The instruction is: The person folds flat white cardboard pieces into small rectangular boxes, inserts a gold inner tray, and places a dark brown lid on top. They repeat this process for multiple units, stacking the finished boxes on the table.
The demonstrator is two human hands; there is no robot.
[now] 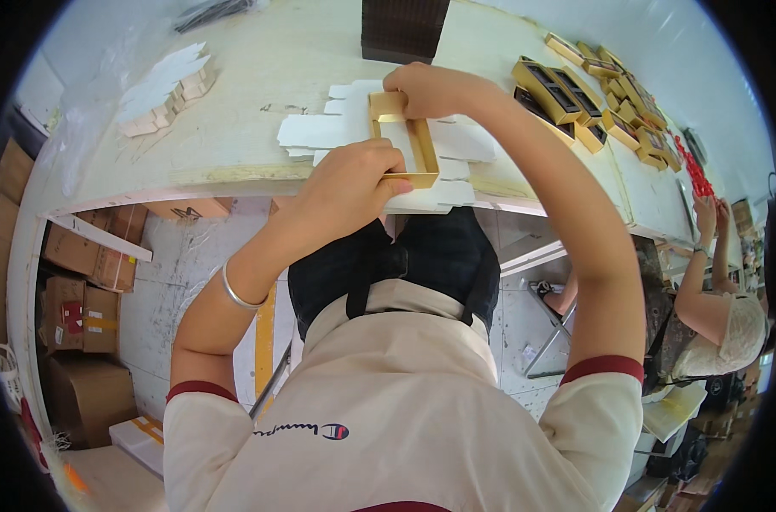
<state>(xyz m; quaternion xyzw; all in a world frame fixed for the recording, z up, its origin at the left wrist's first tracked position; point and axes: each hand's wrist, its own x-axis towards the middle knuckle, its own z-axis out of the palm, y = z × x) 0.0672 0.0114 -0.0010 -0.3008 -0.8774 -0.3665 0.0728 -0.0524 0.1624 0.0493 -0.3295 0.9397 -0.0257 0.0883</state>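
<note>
A gold, open-topped rectangular box [424, 155] stands in front of me at the table's near edge, its walls upright. My left hand [358, 175] is closed on its near left corner, thumb low on the near wall. At the far right end, my right hand [424, 90] has its fingers curled over the wall; some fingertips are hidden. Under the box lie flat white card blanks [311, 134] with cut tabs, spread in a loose pile. Part of that pile reaches over the table edge above my lap.
Stacked white blanks [168, 92] lie on the table [243, 102] at the left. A dark brown stack [402, 30] stands at the back. Many gold boxes [548, 90] crowd the right, some with dark inserts. Beyond, another person's hands [711, 213] are near red ribbon [694, 166]. Cartons [85, 316] sit under the table.
</note>
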